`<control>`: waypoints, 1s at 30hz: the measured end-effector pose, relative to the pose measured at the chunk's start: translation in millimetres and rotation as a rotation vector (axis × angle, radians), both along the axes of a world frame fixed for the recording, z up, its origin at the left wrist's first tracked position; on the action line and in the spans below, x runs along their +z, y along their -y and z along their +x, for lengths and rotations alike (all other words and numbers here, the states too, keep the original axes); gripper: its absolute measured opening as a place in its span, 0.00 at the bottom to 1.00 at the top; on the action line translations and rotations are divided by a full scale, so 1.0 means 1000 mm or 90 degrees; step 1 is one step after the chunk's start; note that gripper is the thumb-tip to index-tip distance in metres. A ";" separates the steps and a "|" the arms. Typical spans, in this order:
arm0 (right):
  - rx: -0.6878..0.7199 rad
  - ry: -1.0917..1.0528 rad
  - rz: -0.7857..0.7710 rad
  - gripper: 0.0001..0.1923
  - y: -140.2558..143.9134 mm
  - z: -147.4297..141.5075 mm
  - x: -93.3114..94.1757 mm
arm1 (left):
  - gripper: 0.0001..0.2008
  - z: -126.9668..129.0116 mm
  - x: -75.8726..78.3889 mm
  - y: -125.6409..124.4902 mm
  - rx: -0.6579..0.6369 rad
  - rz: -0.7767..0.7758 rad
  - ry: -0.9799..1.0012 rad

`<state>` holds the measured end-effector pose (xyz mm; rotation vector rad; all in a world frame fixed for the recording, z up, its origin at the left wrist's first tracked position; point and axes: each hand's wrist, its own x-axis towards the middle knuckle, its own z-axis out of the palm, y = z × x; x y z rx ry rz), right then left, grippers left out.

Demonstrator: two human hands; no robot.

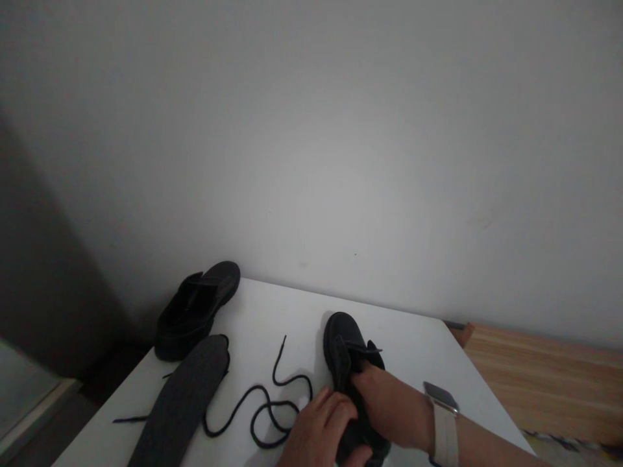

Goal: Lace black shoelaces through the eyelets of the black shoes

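Work on the right-hand shoe (343,327) appears to be in the middle. This shoe is placed on the bench (287,308), with its toe toward the wall. Its side is held by the left hand (318,428) with bent fingers, and the right hand (384,399) is put inside its opening. The lace (257,387) is already out and is left in loops between this shoe and the dark insole (182,402), so lacing is not done. The insole is seen outside of both shoes. The left-hand shoe (187,318) is not touched, and no lace can be seen in it.

The right fingers are hidden, so it cannot be told whether anything is gripped by them. The insole is cut off by the lower edge, and the lace is partly covered by it; whether there are two laces is unclear.
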<state>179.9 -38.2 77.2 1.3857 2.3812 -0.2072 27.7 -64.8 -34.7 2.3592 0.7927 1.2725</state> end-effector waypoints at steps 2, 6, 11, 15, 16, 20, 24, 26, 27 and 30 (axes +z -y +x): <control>-0.057 -0.045 -0.004 0.20 0.009 0.001 0.012 | 0.14 -0.003 0.004 0.002 -0.002 -0.019 0.000; -0.093 -0.105 -0.059 0.21 0.025 0.003 0.027 | 0.16 -0.003 0.008 0.005 -0.001 -0.028 -0.036; -0.011 -0.083 -0.111 0.13 0.036 0.014 0.005 | 0.12 0.000 0.005 0.002 0.004 -0.009 -0.071; -0.029 -0.117 -0.077 0.14 0.038 0.019 -0.011 | 0.10 0.000 0.003 0.000 -0.007 0.003 -0.076; -0.043 -0.121 -0.073 0.15 0.038 0.019 -0.011 | 0.10 0.000 0.003 0.000 -0.007 0.002 -0.078; -0.057 -0.099 -0.080 0.17 0.033 0.012 0.001 | 0.10 0.000 0.003 0.001 -0.002 -0.006 -0.091; -0.040 -0.015 -0.011 0.17 0.018 0.002 0.010 | 0.11 0.003 0.002 0.000 0.017 0.019 -0.107; -0.038 0.029 0.041 0.17 0.010 -0.003 0.009 | 0.12 0.005 0.002 0.000 0.024 0.037 -0.114; -0.036 0.046 0.059 0.17 0.005 -0.005 0.006 | 0.12 0.005 0.002 0.000 0.024 0.044 -0.117; -0.010 0.072 0.080 0.16 -0.007 -0.008 -0.006 | 0.13 0.006 0.003 -0.001 0.020 0.056 -0.123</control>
